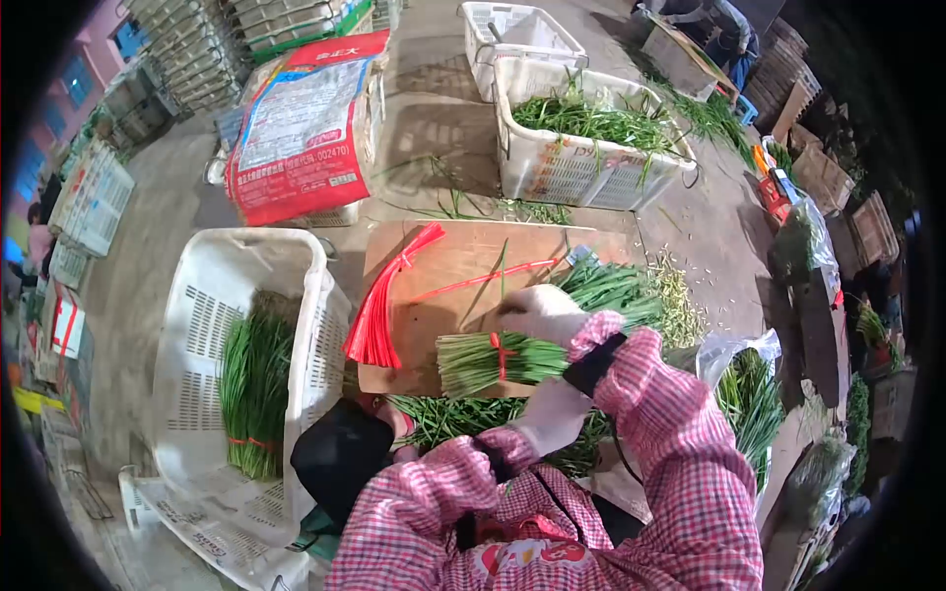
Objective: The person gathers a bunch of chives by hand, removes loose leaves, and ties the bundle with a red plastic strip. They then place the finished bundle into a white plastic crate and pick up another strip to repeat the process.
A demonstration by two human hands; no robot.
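Note:
A bundle of garlic chives [473,364] lies across the wooden board [404,335], pale cut ends to the left, with a red tie [501,357] around its middle. At the bundle's upper edge, beside the tie, is my white-gloved right hand [542,313]; its fingers are curled, and what they pinch is hidden. My left hand [552,414], also gloved, is by the bundle's lower right side, its fingers mostly hidden under my right cuff. Red tie strips [379,310] lie fanned at the board's left. More chives [611,294] are piled at the board's right.
At left, a white crate [320,286] holds tied chives [254,394]. Ahead stand a crate of loose greens [552,167], another white crate [512,25] and a red-and-white sack [305,128]. Trimmings [680,305] litter the floor at right. A person [729,34] bends at the far right.

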